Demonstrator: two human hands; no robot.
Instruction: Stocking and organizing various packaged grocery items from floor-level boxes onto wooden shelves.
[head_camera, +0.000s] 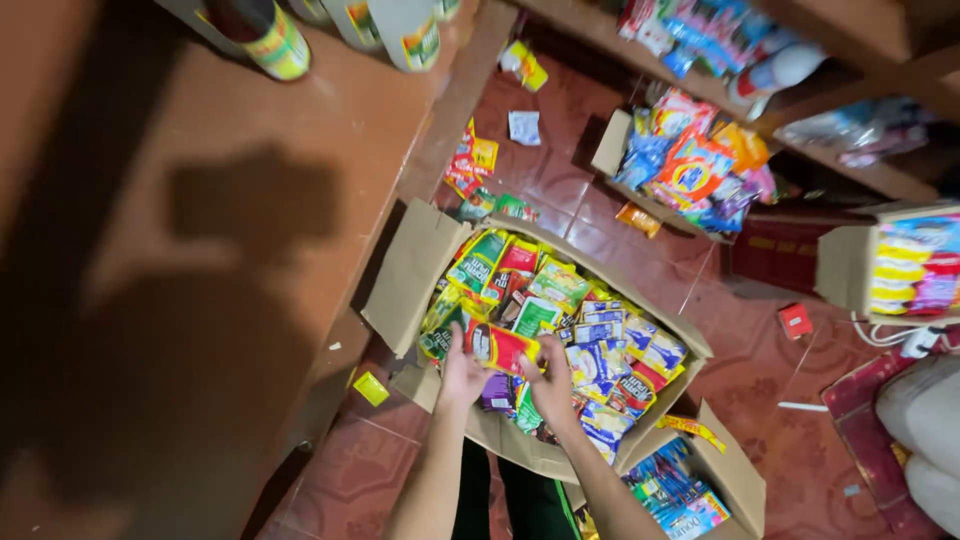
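both hands, left hand (462, 375) and right hand (551, 385), grip a red sachet strip (505, 349) just above the open cardboard box (410, 275) of packets, seemingly mid-sorting; lifting it free likely needs a steady pull.

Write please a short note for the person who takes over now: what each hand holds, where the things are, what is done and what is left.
Left hand: grips the left end of a red sachet strip.
Right hand: holds the strip's right end.
Both hands are over the open box on the floor, full of mixed sachets.
Done: the strip is lifted above the pile.
Left: the strip is not yet set down anywhere; the box stays full.
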